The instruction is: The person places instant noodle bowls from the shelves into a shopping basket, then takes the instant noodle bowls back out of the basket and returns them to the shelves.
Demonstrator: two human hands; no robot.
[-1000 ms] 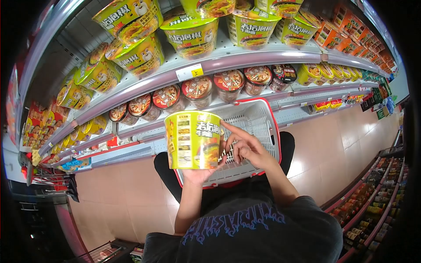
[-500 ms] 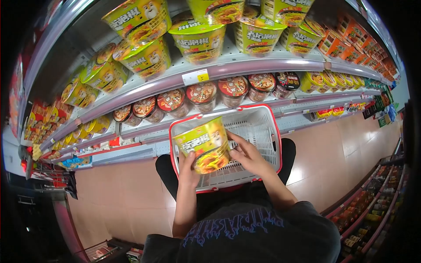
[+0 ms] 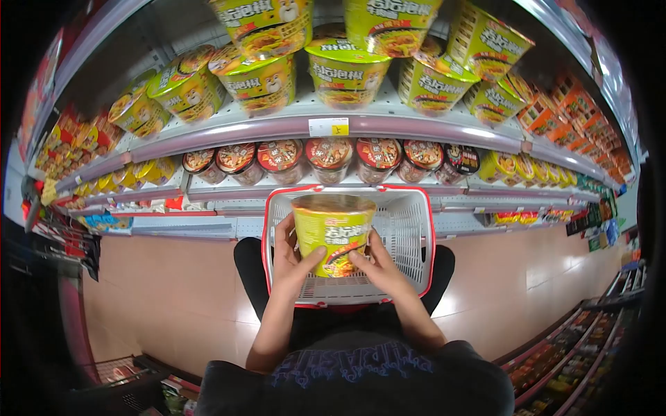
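Between my two hands is a green instant noodle cup (image 3: 334,232), upright, its printed side toward me. My left hand (image 3: 294,256) wraps its left side, thumb across the front. On the right side my right hand (image 3: 377,262) grips it, thumb also on the front. The cup is held above a white shopping basket (image 3: 409,239) with a red rim, which sits at my lap between my knees. No goods show in the visible part of the basket; the cup and my hands hide the rest.
Ahead, a shelf (image 3: 243,134) holds stacked green noodle cups (image 3: 350,76) and orange packs (image 3: 576,114). Red-lidded cups (image 3: 329,159) line the shelf below, just beyond the basket. Another goods rack (image 3: 555,360) stands behind at right, and a wire cart (image 3: 118,371) at lower left.
The noodle cup has turned from a tilt to upright and shows another side. My right hand has closed onto its right side. The camera view has shifted, so the shelves appear lower.
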